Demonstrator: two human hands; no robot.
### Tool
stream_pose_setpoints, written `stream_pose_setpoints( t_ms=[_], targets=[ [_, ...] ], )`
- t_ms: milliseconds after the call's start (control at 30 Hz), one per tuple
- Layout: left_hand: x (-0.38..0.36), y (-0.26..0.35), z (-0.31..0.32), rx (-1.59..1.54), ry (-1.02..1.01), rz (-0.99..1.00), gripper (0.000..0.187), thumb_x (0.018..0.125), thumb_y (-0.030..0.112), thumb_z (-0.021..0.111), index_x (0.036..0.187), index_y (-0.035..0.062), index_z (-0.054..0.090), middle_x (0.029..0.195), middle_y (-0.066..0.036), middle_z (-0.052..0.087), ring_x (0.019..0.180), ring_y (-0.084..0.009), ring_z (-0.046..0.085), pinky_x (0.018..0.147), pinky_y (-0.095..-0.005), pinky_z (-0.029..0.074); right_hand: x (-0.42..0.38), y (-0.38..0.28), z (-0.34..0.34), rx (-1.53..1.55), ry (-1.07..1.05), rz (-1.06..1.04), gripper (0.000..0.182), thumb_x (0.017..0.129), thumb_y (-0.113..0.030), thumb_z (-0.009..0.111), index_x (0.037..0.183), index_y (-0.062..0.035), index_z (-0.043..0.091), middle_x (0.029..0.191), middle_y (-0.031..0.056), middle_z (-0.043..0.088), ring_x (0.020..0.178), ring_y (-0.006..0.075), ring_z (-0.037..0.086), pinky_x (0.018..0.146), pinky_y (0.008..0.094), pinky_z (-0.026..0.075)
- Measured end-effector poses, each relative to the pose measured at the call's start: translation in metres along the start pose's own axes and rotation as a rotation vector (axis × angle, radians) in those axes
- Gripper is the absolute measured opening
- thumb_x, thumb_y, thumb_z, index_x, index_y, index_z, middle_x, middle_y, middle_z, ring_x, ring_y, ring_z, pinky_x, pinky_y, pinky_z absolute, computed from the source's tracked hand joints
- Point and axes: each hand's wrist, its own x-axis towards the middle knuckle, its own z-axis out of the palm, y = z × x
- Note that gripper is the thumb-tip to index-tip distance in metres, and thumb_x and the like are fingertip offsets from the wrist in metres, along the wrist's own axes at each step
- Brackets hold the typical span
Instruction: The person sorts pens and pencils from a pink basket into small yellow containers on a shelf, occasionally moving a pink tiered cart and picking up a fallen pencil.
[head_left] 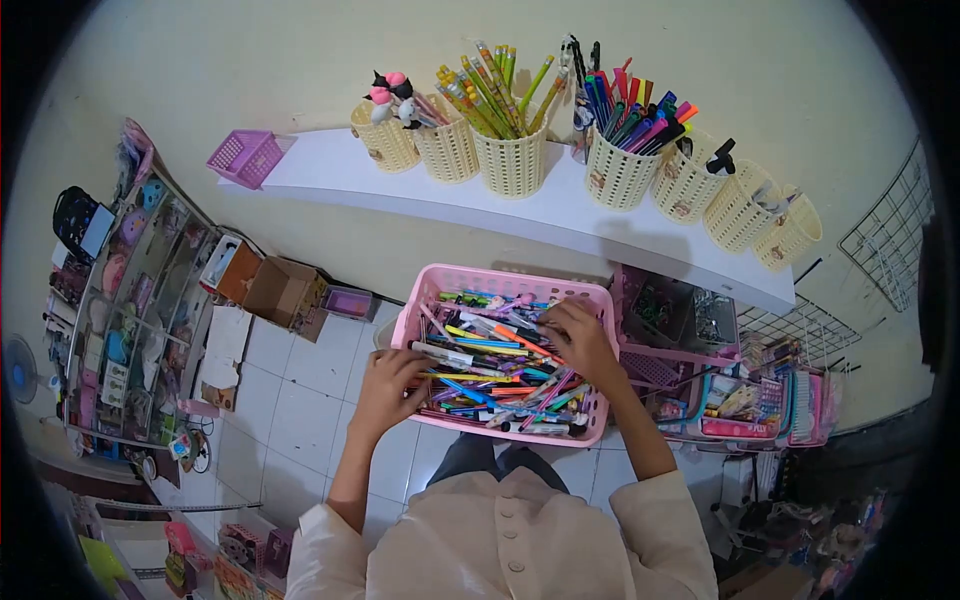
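A pink plastic basket (428, 290) in front of me is filled with a jumble of pens and pencils (490, 350) in many colours. My left hand (392, 385) lies over its left side, fingers apart and reaching onto the pens, thumb pointing inward. No object shows in its grasp. Inside the upper right part of the basket, my right hand (580, 338) has its fingers bent down among the pens. Its fingertips are pressed close together, and what they hold, if anything, is hidden.
A white shelf (350, 180) above the basket carries cream holders (512, 165) with pencils, markers (640, 125) and pens, plus a purple basket (245, 158). Cardboard boxes (280, 290) stand at left, near a display case (140, 310). More baskets (740, 405) crowd the right.
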Motion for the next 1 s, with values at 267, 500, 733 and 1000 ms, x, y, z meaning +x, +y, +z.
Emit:
stream_pose_setpoints(
  t_ms=[267,500,733,1000],
  targets=[
    [0.028,-0.007,0.002,-0.045,-0.195,0.156,0.023,0.063,0.006,0.058,0.086,0.0078,0.06,0.082,-0.006,0.053,0.079,-0.0217,0.052,0.072,-0.032,0.039,0.013,-0.033,-0.044,0.263,0.417,0.262,0.01,0.078,-0.007,0.052,0.085,0.0004,0.049,0.076,0.0109,0.057,0.058,0.0111,0.053,0.054,0.0241,0.043],
    [0.036,-0.008,-0.032,-0.2,-0.299,0.054,0.021,0.065,0.003,0.056,0.086,0.0043,0.059,0.081,-0.01,0.053,0.073,-0.0263,0.053,0.064,-0.0342,0.044,0.015,-0.052,-0.058,0.731,0.64,0.415,0.011,0.082,-0.012,0.046,0.088,-0.0042,0.042,0.073,0.0092,0.056,0.057,0.0119,0.053,0.052,0.0208,0.042],
    [0.031,-0.009,-0.055,-0.227,-0.347,-0.095,0.019,0.065,0.003,0.056,0.084,0.0039,0.059,0.082,-0.011,0.053,0.072,-0.0276,0.054,0.063,-0.0343,0.044,0.01,-0.051,-0.059,0.779,0.668,0.366,0.011,0.081,-0.007,0.047,0.089,-0.0016,0.042,0.076,0.0109,0.055,0.061,0.0149,0.055,0.052,0.0246,0.045],
    [0.044,0.026,-0.075,0.129,-0.493,-0.045,0.01,0.068,0.007,0.054,0.076,0.003,0.059,0.073,-0.009,0.055,0.067,-0.0262,0.055,0.056,-0.0334,0.044,0.007,-0.051,-0.049,0.647,0.52,0.176,0.011,0.074,0.005,0.052,0.085,0.0029,0.051,0.075,0.0107,0.057,0.059,0.0149,0.057,0.047,0.0222,0.046]
  ],
)
